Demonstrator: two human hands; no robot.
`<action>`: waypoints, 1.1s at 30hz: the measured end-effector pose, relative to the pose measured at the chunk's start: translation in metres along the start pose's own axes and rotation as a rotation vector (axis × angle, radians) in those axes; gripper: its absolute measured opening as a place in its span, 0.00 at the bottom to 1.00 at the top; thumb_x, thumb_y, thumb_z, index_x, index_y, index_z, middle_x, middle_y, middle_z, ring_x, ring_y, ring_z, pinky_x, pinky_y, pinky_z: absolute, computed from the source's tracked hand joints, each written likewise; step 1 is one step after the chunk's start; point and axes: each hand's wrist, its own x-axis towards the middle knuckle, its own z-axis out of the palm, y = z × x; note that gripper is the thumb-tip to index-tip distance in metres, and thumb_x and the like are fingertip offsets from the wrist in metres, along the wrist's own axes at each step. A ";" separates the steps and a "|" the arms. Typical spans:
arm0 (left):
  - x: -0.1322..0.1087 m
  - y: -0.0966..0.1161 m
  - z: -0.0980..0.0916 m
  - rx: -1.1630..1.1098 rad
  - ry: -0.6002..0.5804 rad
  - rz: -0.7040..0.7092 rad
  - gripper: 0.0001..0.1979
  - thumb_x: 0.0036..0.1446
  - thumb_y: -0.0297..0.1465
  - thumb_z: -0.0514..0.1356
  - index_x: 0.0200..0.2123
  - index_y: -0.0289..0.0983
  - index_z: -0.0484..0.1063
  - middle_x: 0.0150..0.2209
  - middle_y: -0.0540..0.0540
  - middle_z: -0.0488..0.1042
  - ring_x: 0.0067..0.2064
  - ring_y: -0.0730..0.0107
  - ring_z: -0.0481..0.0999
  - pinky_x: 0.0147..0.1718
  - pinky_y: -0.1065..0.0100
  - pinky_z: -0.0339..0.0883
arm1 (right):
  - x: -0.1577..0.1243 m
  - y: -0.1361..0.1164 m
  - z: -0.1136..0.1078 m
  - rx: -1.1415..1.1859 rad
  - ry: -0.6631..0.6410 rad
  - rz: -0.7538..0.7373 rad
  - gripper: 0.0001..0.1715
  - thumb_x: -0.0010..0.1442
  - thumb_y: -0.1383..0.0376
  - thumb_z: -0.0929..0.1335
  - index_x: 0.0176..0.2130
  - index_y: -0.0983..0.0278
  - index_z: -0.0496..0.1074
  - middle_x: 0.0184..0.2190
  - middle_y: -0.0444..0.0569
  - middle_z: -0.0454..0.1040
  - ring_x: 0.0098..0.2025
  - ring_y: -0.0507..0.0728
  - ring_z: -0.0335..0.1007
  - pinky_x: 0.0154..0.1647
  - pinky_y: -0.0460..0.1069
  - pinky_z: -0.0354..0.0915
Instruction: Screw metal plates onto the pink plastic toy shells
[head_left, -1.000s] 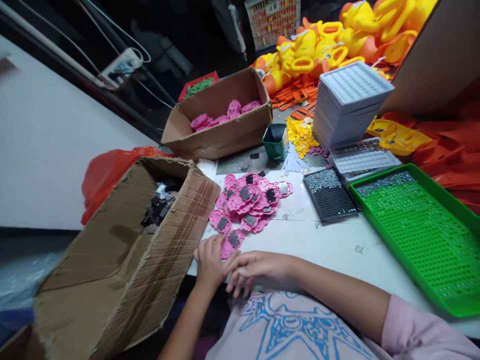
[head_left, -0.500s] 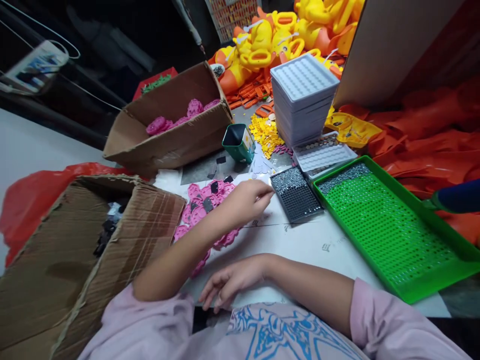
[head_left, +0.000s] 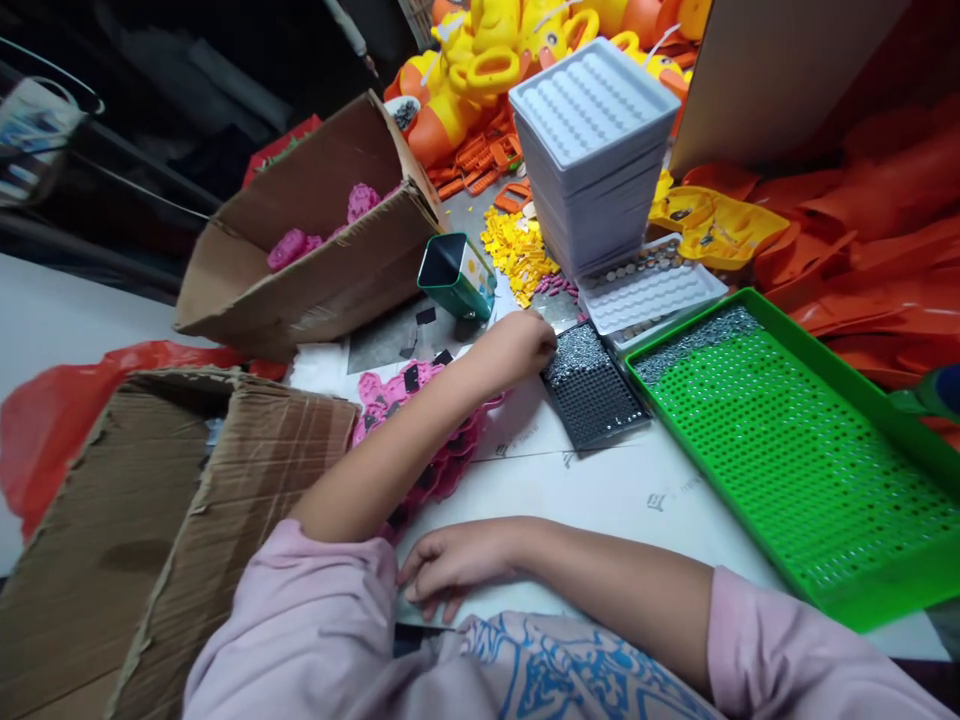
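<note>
My left hand (head_left: 519, 344) reaches across the white table (head_left: 600, 480) to the near left corner of a small black tray (head_left: 596, 390) filled with tiny metal pieces. Its fingers are curled together at the tray's edge, and I cannot make out what they hold, if anything. My left forearm lies over a pile of pink plastic parts (head_left: 390, 395) with dark patches. My right hand (head_left: 450, 565) rests near the table's front edge with its fingers lying loosely on the surface, holding nothing.
A large green perforated tray (head_left: 795, 450) lies at the right. Behind the black tray are a white tray (head_left: 649, 295), a stack of grey trays (head_left: 592, 140), a green cup (head_left: 456, 275) and yellow bits (head_left: 517, 250). Cardboard boxes stand at the left (head_left: 150, 520) and behind (head_left: 315, 270).
My left hand left the pink parts at the table's front edge and stretched forward to the black tray. My right hand stayed near the front edge. The view swung right.
</note>
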 end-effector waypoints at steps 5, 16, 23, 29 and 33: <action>0.001 -0.002 0.007 0.075 0.053 0.072 0.10 0.55 0.24 0.56 0.34 0.32 0.79 0.33 0.42 0.76 0.35 0.67 0.73 0.34 0.70 0.65 | -0.004 -0.003 0.000 0.017 -0.002 -0.001 0.07 0.56 0.69 0.66 0.38 0.67 0.67 0.31 0.43 0.67 0.26 0.46 0.67 0.27 0.42 0.64; -0.003 -0.005 0.010 0.103 0.064 0.101 0.11 0.57 0.25 0.54 0.36 0.31 0.76 0.35 0.41 0.75 0.39 0.64 0.74 0.38 0.67 0.66 | -0.007 -0.007 0.001 0.029 0.015 0.013 0.05 0.58 0.67 0.65 0.36 0.67 0.67 0.32 0.44 0.67 0.26 0.47 0.68 0.27 0.43 0.66; -0.005 -0.009 0.009 -0.062 0.116 0.079 0.06 0.56 0.25 0.55 0.34 0.32 0.73 0.34 0.43 0.73 0.37 0.66 0.72 0.39 0.67 0.65 | -0.007 -0.006 0.001 0.043 0.014 0.010 0.06 0.58 0.66 0.65 0.36 0.67 0.67 0.33 0.44 0.66 0.26 0.47 0.68 0.27 0.44 0.67; -0.005 -0.016 0.009 -0.179 0.175 0.074 0.04 0.55 0.23 0.55 0.32 0.34 0.69 0.32 0.46 0.71 0.35 0.69 0.68 0.36 0.69 0.62 | -0.007 -0.009 0.001 0.040 0.019 0.009 0.06 0.58 0.66 0.65 0.36 0.67 0.67 0.33 0.45 0.66 0.26 0.48 0.68 0.26 0.44 0.67; -0.007 -0.022 0.005 -0.190 0.235 0.053 0.04 0.57 0.24 0.54 0.32 0.34 0.69 0.33 0.45 0.71 0.35 0.70 0.68 0.36 0.69 0.62 | -0.008 -0.007 0.001 0.043 0.029 0.003 0.06 0.58 0.66 0.65 0.36 0.67 0.67 0.33 0.44 0.66 0.26 0.48 0.67 0.28 0.45 0.67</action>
